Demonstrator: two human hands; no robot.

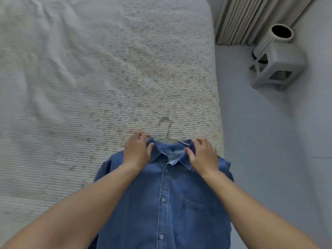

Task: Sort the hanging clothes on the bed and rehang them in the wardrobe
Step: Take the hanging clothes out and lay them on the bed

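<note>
Denim shirt [167, 203] on hanger [166, 130], near bed [71, 87] edge: your left hand [137, 151] and right hand [203, 156] pinch its collar, likely straightening it.

Ribbed cream bedspread [89, 87] filling my view from nine to twelve, pale grey floor [269, 141] at three, pleated curtain [251, 17] at one, grey openwork stand [276, 69] below it

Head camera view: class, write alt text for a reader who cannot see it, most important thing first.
A person's left hand and right hand grip the collar of a blue denim shirt on a wire hanger, laid on a pale ribbed bedspread. A grey stool and curtain are at upper right.
</note>
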